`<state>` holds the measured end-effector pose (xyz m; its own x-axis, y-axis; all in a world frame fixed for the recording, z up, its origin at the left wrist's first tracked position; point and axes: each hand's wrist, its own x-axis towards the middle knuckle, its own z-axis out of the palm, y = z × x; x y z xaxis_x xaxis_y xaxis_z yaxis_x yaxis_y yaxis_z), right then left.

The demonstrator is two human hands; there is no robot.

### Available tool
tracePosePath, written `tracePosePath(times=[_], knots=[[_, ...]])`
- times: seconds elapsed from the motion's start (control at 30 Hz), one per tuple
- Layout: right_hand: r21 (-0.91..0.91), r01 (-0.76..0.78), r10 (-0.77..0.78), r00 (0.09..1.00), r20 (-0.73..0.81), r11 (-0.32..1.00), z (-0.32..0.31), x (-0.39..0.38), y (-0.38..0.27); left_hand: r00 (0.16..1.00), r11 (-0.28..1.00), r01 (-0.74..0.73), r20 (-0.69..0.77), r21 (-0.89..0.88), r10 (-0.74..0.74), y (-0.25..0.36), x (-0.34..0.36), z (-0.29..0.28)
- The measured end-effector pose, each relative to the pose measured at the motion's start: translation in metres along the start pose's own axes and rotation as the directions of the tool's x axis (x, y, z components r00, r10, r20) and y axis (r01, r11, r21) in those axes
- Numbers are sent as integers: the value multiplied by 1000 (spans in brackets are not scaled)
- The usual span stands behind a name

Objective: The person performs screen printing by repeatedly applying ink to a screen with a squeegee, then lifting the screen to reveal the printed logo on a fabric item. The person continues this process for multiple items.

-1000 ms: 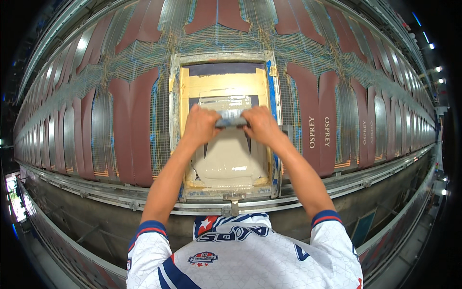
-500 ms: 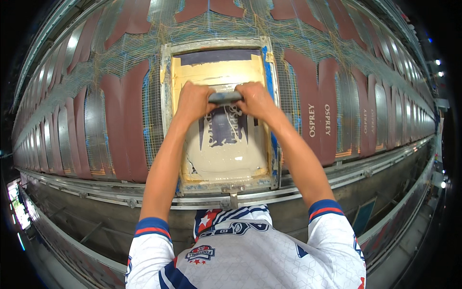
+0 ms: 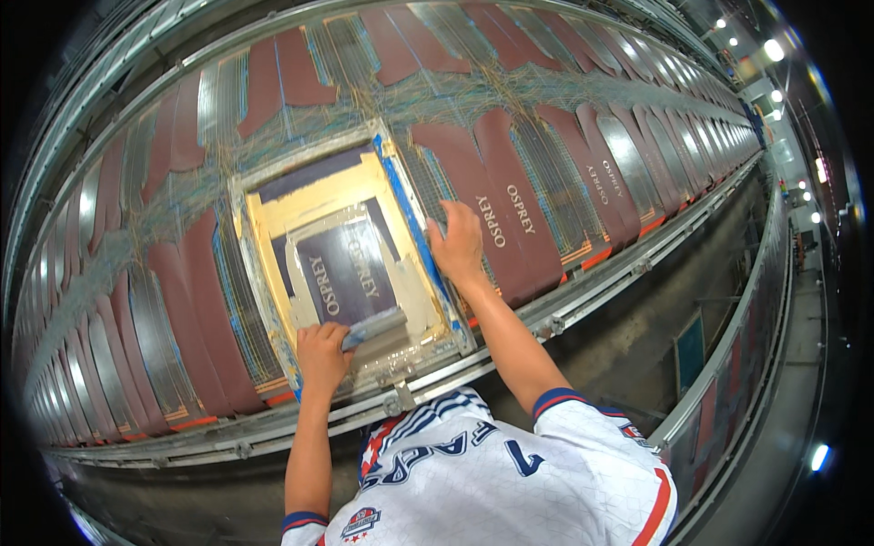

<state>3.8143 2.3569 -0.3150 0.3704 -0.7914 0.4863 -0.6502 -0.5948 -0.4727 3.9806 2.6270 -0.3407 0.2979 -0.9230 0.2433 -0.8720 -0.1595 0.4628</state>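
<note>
Left hand [image 3: 325, 357]: closed in a grip, the back turned upward, nearer to the person's chest [image 3: 473, 469].
Left arm [image 3: 308, 455]: bare, reaching almost straight forward.
Right hand [image 3: 460, 244]: farther out than the left, its fingers bent.
Right arm [image 3: 517, 348]: also bare, extended forward, slanting inward.
Both hands: well apart from each other.
</note>
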Motion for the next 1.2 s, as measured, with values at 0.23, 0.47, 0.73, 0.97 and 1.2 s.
tracePosePath(times=[0.23, 0.47, 0.73, 0.97, 1.2], knots=[[165, -246, 204, 950, 237, 955, 40, 8, 42, 1000, 1000, -12, -28, -10, 11, -5, -9, -1], [203, -289, 249, 947, 202, 936, 19, 3, 1, 995, 999, -52, -82, -9, 52, -25, -28, -6], [434, -283, 224, 957, 181, 855, 64, -43, 24, 1000, 993, 8, -22, 120, -5, -30, -36, 2], [375, -357, 292, 931, 220, 856, 65, -33, 34, 998, 997, -42, 54, 69, 38, -10, -58, 1], [235, -312, 265, 941, 211, 921, 93, -34, 42, 974, 997, -68, 221, 34, 59, -35, -60, 10]])
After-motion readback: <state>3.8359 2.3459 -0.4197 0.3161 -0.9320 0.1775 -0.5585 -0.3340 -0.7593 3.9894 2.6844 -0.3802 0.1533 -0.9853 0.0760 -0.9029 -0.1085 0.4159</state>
